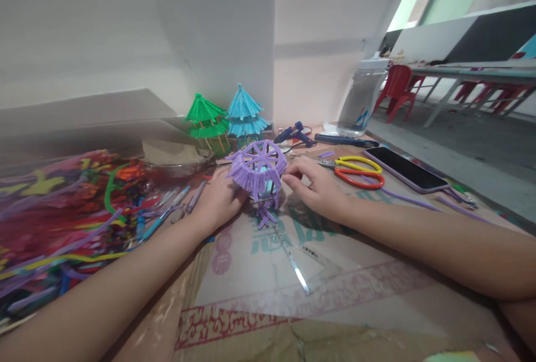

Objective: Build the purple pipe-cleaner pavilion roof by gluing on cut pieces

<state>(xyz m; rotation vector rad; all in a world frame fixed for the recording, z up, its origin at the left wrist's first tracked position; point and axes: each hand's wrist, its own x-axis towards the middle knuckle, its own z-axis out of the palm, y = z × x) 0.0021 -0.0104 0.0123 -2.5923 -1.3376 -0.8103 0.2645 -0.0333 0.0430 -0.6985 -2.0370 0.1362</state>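
Note:
A purple pipe-cleaner pavilion model stands in front of me, its round roof frame spoked and its eave fringed. My left hand is closed at its left side, with the fingertips partly hidden behind the fringe. At the right edge of the roof, my right hand has thumb and forefinger brought together; what sits between them is too small to make out. Short purple pipe-cleaner pieces lie at the model's foot. Just below them is a clear set square on the printed cardboard.
Behind stand a green pavilion and a blue pavilion. Rightward lie a glue gun, a utility knife, scissors, a phone and a plastic jar. Colourful pipe cleaners are heaped at left.

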